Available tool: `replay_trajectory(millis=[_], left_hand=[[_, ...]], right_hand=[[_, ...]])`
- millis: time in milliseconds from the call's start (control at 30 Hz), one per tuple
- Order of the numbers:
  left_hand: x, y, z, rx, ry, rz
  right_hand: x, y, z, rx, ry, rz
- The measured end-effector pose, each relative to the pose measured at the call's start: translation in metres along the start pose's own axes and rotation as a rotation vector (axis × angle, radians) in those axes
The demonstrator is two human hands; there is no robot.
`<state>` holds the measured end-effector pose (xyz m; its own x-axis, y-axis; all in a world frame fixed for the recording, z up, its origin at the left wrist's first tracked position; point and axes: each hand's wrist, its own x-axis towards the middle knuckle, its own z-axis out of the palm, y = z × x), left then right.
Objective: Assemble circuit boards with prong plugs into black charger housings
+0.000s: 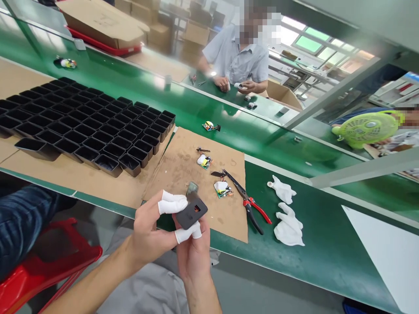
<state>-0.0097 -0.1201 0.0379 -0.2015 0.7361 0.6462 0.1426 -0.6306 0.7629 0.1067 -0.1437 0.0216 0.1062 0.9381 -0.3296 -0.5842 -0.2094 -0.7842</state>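
Observation:
Both hands meet over the table's near edge around a small dark grey plastic casing (191,212) with an orange-lit slot. My left hand (149,229), white finger cots on thumb and fingers, pinches it from the left. My right hand (193,253) supports it from below. A small greyish part sticks out behind the casing. On the brown cardboard mat (183,170) just beyond lie two small circuit boards (204,161) (223,189) and red-handled pliers (250,205).
A black tray of many square cells (81,122) fills the left of the table. White gloves (286,216) lie right of the pliers. Another board (210,126) rests on the green conveyor. A person across the belt handles parts. A green fan (368,128) stands right; red stool (49,266) lower left.

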Motion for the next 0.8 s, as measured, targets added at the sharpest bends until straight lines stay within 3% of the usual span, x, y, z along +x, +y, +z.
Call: replay_trajectory(millis=[167, 367, 600, 800], left_hand=[[-0.012, 0.008, 0.013, 0.102, 0.178, 0.002], [-0.013, 0.013, 0.013, 0.075, 0.107, -0.065], [-0.008, 0.019, 0.012, -0.157, 0.009, -0.641], [0.006, 0.013, 0.01, -0.374, -0.09, -0.88]], right_hand=[[0.005, -0.007, -0.001, -0.056, -0.016, -0.025], [0.01, -0.013, -0.004, -0.116, 0.002, -0.055], [0.014, -0.016, -0.008, -0.149, 0.006, -0.117], [0.02, -0.014, -0.013, -0.289, 0.016, -0.223]])
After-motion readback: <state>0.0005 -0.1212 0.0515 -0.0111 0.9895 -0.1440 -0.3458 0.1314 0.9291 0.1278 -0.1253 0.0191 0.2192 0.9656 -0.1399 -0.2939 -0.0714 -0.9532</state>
